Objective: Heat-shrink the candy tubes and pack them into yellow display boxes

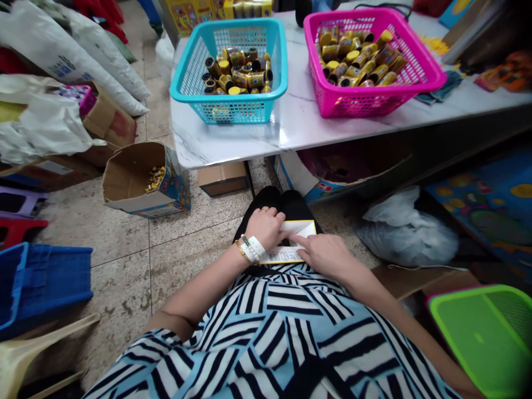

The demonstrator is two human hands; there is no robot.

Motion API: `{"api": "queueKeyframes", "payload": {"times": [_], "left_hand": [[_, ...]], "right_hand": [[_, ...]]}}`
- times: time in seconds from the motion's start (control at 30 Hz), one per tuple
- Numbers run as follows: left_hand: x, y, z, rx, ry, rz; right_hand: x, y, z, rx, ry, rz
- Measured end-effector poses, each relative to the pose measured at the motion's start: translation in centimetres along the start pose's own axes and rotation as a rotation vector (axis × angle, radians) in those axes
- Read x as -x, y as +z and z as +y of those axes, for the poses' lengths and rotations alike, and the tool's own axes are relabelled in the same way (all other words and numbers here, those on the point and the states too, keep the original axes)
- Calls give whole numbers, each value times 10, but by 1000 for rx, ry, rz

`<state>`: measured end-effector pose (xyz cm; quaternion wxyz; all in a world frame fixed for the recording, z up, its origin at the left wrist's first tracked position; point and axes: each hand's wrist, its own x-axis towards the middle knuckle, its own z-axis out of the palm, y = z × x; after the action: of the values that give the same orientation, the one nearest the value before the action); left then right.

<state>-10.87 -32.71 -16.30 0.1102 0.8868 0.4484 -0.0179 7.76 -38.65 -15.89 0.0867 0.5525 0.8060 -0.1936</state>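
A small open cardboard box [305, 227], white inside with yellow edges and a barcode on its near side, is held over my lap. My left hand [266, 224], with bracelets at the wrist, is closed over the box's left end. At the right end my right hand [328, 255] grips the near wall, its index finger reaching into the opening and its thumb lower at the wall. The box's left part is hidden under my left hand. Beyond my knees, a blue basket [228, 100] and a pink basket [361, 105] hold many small gold-and-brown cylinders.
Both baskets stand on a white marbled table [249, 144], with yellow printed boxes [189, 16] behind. On the floor at left are an open carton [124, 188] and a blue crate [50, 282]. A clear plastic bag [409, 233] and a green basket [477, 332] lie at right.
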Motion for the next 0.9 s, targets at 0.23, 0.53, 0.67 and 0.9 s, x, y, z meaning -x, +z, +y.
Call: {"api": "queueKeyframes", "payload": {"times": [0.23,0.53,0.67,0.9], "left_hand": [[-1,-3,5,65,48,10],[-13,8,-32,483,-34,-50],[-18,8,-35,542,1,-97],[-19,9,-28,536,-80,-85]], "right_hand": [[-11,-29,3,32,-62,-229],[12,-10,24,-423,-43,162],[11,8,29,-569,134,574],[-18,54,42,-949,360,462]]}}
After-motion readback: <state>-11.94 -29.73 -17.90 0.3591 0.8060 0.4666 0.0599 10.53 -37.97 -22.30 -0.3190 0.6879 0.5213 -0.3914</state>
